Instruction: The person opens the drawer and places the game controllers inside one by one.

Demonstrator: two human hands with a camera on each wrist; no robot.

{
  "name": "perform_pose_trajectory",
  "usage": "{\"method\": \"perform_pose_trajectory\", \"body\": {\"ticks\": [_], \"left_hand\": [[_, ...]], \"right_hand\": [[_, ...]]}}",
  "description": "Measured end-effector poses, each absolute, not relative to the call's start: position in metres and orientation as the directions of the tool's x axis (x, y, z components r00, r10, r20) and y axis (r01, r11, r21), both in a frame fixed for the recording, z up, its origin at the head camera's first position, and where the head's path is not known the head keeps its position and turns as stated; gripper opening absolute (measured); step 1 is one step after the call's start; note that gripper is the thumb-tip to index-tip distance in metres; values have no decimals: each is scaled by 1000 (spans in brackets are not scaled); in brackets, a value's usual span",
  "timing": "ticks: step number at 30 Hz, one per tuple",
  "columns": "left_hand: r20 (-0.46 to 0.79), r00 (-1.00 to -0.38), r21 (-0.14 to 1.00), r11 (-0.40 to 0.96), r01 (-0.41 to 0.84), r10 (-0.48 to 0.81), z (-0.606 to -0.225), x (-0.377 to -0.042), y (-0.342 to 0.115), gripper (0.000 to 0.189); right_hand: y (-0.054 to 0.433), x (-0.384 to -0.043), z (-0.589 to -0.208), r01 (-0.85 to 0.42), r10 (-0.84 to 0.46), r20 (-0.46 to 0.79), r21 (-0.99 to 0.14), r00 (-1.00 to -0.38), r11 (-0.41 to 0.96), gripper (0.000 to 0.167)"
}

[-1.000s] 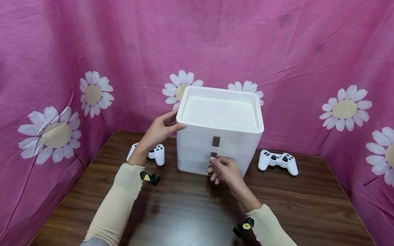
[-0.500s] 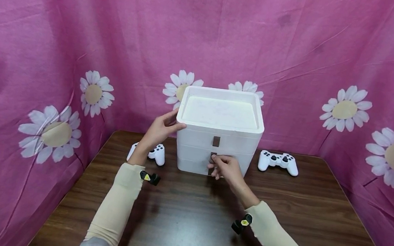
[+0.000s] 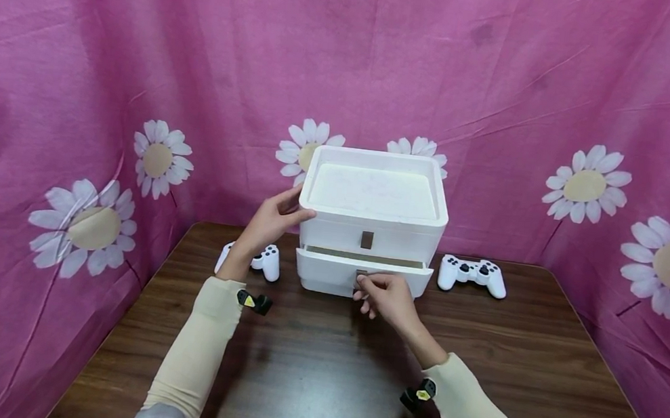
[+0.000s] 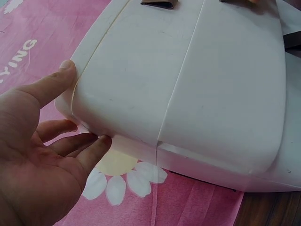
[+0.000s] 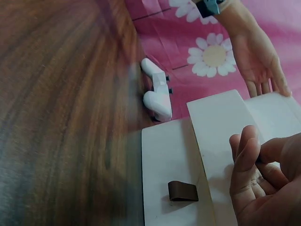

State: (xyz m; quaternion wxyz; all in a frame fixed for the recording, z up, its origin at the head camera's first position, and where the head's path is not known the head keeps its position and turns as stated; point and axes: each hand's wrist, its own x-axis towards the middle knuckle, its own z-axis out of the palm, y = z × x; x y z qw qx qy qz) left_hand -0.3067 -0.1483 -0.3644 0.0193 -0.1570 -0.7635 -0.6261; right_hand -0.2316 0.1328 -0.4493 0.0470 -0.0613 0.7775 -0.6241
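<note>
A white storage box with stacked drawers (image 3: 332, 231) stands at the back of the table, each front bearing a brown pull tab. Its middle drawer (image 3: 325, 269) sticks out a little, leaving a narrow gap along the top. My right hand (image 3: 389, 301) pinches that drawer's pull tab (image 3: 361, 274) between thumb and fingers, which mostly hide it. At the box's upper left corner, my left hand (image 3: 270, 221) steadies it. In the left wrist view the thumb (image 4: 66, 70) lies against the front edge and the fairly straight fingers touch the side.
White game controllers lie on both sides of the box: one at the right (image 3: 472, 276), another (image 3: 270, 263) partly behind my left wrist. The lowest drawer's tab (image 5: 182, 191) shows in the right wrist view. A pink flowered cloth (image 3: 351, 54) hangs behind the wooden table (image 3: 306, 369).
The middle drawer has slid out slightly toward me, with my right hand pulling back on its tab. My left hand stays at the box corner.
</note>
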Motion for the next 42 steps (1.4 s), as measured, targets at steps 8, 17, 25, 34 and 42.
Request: {"method": "perform_pose_trajectory", "body": {"ticks": [8,17,25,34,42], "left_hand": [[210,-953,951,182,251,217,-365,-307,-150,75],[218,-950,948,181,260,222,-364,-306,-150,76],[231,-943,945,175,276,239,-364,-306,-150,75],[245,-940,945,159,286,236,-365,-308,-150,75],[233,-945,948,166,273,228,-365,-308,-150,75]], "right_hand": [[136,-213,-448,-51,-209,1,-971,-978,234,27],[139,-195,-448,-65,-275,-5,-968,-962,243,29],[141,-183,-450,-74,-316,-9,-966,-949,249,27],[143,-171,-448,-88,-331,-1,-963,-944,255,27],[145,-159,-447,-82,-345,-17,-959,-938,270,27]]}}
